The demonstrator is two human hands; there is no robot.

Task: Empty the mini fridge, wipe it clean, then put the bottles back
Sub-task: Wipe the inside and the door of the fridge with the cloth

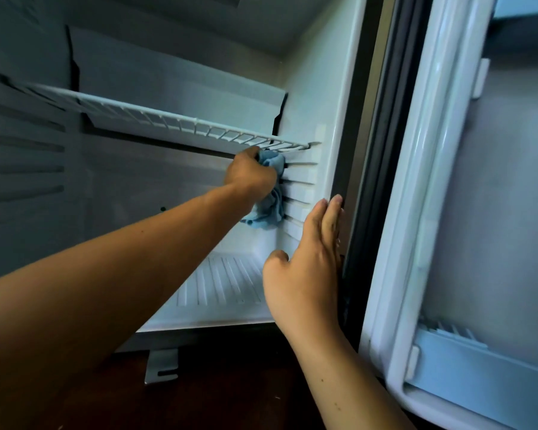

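While the left hand (250, 175) curls tightly around a bunched blue cloth (269, 200), pressing it against the ribbed right inner wall of the mini fridge (305, 187) just under the wire shelf (180, 122), the right hand (305, 268) rests flat, fingers straight, on the fridge's front edge beside the open door (479, 212).

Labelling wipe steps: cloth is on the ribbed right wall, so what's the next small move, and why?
Probably drag the blue cloth down the ribbed right wall. The left hand grips it just under the wire shelf, lower ribs lie below, and the right hand braces the fridge's front edge.
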